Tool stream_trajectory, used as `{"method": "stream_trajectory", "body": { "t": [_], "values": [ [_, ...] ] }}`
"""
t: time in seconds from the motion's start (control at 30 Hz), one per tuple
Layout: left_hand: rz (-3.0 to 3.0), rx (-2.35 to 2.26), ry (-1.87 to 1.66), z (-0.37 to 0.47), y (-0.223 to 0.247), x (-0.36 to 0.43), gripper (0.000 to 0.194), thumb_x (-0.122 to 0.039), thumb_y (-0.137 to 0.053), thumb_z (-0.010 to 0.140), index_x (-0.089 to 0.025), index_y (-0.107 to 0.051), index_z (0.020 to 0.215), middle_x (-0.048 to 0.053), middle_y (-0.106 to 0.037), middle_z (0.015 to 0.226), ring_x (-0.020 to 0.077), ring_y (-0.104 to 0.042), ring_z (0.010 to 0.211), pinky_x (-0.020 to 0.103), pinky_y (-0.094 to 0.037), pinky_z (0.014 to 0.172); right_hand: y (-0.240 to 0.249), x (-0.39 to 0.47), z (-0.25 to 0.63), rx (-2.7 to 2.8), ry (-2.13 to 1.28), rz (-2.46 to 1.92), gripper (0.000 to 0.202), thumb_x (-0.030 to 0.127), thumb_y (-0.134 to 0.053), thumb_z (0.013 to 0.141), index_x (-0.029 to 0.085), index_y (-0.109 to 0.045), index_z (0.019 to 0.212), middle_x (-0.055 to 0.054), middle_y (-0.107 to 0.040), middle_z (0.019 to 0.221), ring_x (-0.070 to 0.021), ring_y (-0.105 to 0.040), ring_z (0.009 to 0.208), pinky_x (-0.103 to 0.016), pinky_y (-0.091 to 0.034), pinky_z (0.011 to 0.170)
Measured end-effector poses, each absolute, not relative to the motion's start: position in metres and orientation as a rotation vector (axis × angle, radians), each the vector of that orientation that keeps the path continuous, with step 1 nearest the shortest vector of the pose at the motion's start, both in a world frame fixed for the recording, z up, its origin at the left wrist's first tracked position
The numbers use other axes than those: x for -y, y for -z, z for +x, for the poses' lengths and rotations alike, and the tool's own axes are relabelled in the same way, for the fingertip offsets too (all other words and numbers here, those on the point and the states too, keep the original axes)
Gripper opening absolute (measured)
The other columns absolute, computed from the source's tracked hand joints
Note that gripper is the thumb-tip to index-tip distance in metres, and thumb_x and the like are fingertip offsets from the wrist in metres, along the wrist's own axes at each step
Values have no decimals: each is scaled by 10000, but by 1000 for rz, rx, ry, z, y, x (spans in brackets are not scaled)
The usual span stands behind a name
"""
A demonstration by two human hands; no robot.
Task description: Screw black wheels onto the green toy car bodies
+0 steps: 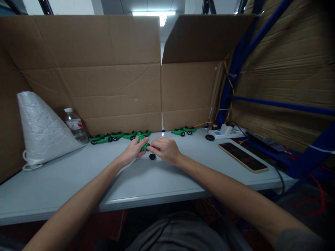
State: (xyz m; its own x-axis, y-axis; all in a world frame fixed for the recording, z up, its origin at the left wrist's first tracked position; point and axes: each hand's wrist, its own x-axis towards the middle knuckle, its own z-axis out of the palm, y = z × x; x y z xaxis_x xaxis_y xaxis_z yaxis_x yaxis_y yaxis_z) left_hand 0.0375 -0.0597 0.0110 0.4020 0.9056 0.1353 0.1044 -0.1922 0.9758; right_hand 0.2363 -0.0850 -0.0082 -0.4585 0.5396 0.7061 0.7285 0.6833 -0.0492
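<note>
My left hand point(133, 150) is closed around a green toy car body point(144, 147), held just above the white table. The fingers of my right hand point(164, 150) are pinched together at the right end of that body; what lies between them is too small to make out. Below the two hands, a loose black wheel point(152, 157) rests on the tabletop. Behind my left hand stands a row of green toy race cars point(104, 138) with black wheels. Two more green toy cars point(184, 131) are at the back, to the right of my hands.
On the left lean a silvery white bag point(44, 132) and a water bottle point(75, 125). To the right are a phone point(243, 157), a white power strip point(226, 131) with cables, and another black wheel point(209, 137). Cardboard walls point(117, 83) and a blue metal frame point(227, 90) bound the table.
</note>
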Motion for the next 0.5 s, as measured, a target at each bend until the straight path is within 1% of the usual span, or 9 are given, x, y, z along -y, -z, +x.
{"method": "stream_trajectory", "body": {
  "t": [0.1, 0.2, 0.3, 0.37, 0.5],
  "values": [
    [1609, -934, -946, 37, -11, 59, 543, -670, -718, 824, -214, -445, 716, -84, -360, 510, 55, -313, 383, 190, -170, 378, 9, 85, 237, 2188, 324, -984, 456, 502, -458, 1096, 209, -702, 845, -47, -703, 849, -176, -570, 836, -298, -308, 703],
    [1684, -954, -1054, 39, -12, 60, 553, -677, -734, 808, -208, -454, 727, -75, -402, 516, 56, -344, 401, 193, -200, 385, 9, 85, 237, 2189, 311, -995, 435, 478, -455, 1102, 212, -717, 879, -48, -724, 901, -176, -580, 865, -300, -310, 705],
    [1718, -938, -1118, 41, -13, 62, 554, -674, -741, 805, -206, -453, 737, -74, -415, 521, 56, -354, 421, 191, -217, 396, 9, 85, 237, 2182, 326, -995, 423, 458, -454, 1105, 209, -712, 879, -48, -725, 907, -174, -583, 866, -299, -312, 709],
    [1708, -948, -1089, 41, -13, 63, 552, -673, -735, 813, -206, -450, 737, -77, -407, 520, 54, -345, 417, 190, -208, 396, 10, 83, 237, 2179, 339, -972, 422, 452, -455, 1106, 207, -700, 864, -43, -717, 886, -172, -582, 854, -297, -314, 712],
    [1597, -943, -925, 39, -13, 64, 530, -645, -713, 850, -210, -440, 725, -86, -364, 522, 50, -308, 400, 187, -165, 394, 12, 79, 239, 2180, 319, -903, 441, 473, -478, 1095, 208, -676, 804, -33, -693, 823, -167, -571, 816, -293, -317, 709]
  ]
}}
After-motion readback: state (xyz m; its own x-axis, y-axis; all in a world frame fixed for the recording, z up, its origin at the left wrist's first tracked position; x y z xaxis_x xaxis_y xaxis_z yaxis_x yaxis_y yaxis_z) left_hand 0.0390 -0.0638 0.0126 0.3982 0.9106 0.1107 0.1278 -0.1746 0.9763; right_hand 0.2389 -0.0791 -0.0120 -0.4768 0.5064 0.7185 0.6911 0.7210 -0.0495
